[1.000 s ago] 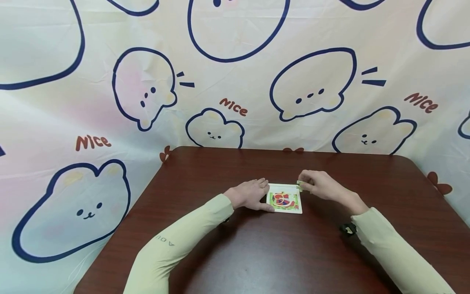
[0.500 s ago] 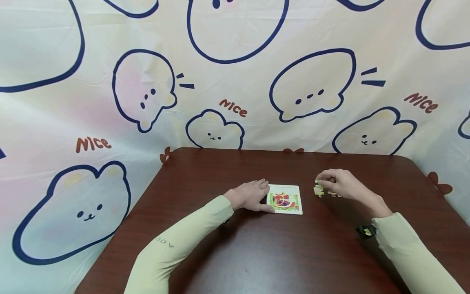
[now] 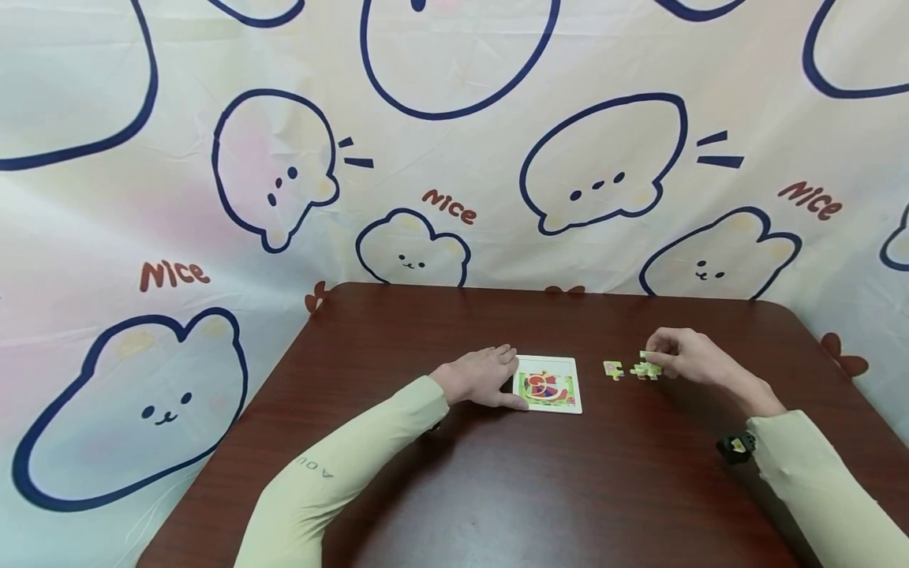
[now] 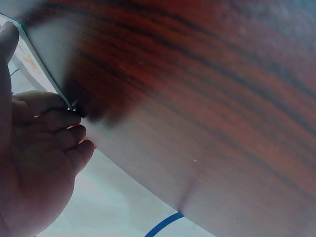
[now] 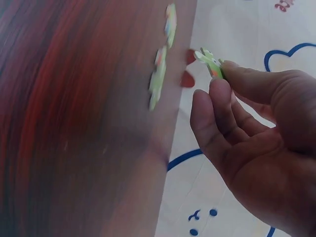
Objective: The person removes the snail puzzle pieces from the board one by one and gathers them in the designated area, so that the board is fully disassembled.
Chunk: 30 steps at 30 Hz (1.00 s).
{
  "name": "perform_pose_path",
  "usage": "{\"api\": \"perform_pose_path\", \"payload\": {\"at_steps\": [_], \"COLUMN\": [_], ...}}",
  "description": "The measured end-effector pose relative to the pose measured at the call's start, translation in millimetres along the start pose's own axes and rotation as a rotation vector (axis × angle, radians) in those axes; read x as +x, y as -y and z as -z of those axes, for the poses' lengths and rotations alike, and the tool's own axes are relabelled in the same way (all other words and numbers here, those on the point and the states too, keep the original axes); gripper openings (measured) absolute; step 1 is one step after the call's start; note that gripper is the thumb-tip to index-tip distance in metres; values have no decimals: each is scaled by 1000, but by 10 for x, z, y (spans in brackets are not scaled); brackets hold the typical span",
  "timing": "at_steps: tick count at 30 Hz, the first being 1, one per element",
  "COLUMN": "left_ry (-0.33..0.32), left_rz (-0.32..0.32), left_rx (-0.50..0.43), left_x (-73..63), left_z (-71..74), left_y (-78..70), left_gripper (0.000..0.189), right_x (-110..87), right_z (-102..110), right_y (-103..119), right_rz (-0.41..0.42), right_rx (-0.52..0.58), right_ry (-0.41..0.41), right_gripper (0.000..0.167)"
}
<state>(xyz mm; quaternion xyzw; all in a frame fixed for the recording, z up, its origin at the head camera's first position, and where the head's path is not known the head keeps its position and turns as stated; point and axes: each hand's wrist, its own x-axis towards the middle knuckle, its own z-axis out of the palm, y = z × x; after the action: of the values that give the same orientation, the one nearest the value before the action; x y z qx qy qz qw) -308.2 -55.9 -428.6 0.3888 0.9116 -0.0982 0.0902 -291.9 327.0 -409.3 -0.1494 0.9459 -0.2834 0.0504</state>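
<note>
A white-rimmed puzzle board [image 3: 561, 363] with a red, blue and green picture lies flat on the table. My left hand [image 3: 483, 377] rests along its left side with straight fingers, the thumb at the near corner and the fingertips by the far one. To the right of the board, my right hand [image 3: 685, 356] pinches a small green puzzle piece [image 5: 213, 65] between thumb and forefinger, above the table. Below and left of that hand lie more green pieces: a single piece [image 3: 614, 370] with a pink patch, and a small overlapping group [image 3: 645, 371].
The dark reddish-brown table [image 3: 511, 481] reaches back to a pale cloth wall [image 3: 497, 158] printed with blue bear outlines and "Nice". A second cloth side hangs along the left table edge. Dark wrist devices, such as the right one [image 3: 735, 448], sit at both cuffs.
My right hand has moved right from the board's far right corner, leaving pieces on the table, and now pinches a piece farther right. The left hand and board stay in place.
</note>
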Motion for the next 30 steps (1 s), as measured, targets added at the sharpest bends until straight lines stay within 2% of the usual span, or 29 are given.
{"api": "perform_pose_path", "payload": {"at_steps": [9,16,25,30], "left_ry": [23,29,21,23], "left_rz": [2,5,-1,4], "left_rx": [-22,-25,-26,-35], "left_x": [-1,-6,-15,-21], "left_z": [20,26,22,18], "left_y": [-17,-11,-8,-2], "left_gripper": [98,97,96,97], "right_x": [-75,-123,-72,-18], "right_z": [94,134,90,60], "right_y": [-306,-390,-411,-408], "right_rz": [-68,-85,-101,-130], "right_rx": [39,72,85,20], "right_ry": [87,152,145,131], "right_gripper": [12,7,7,6]}}
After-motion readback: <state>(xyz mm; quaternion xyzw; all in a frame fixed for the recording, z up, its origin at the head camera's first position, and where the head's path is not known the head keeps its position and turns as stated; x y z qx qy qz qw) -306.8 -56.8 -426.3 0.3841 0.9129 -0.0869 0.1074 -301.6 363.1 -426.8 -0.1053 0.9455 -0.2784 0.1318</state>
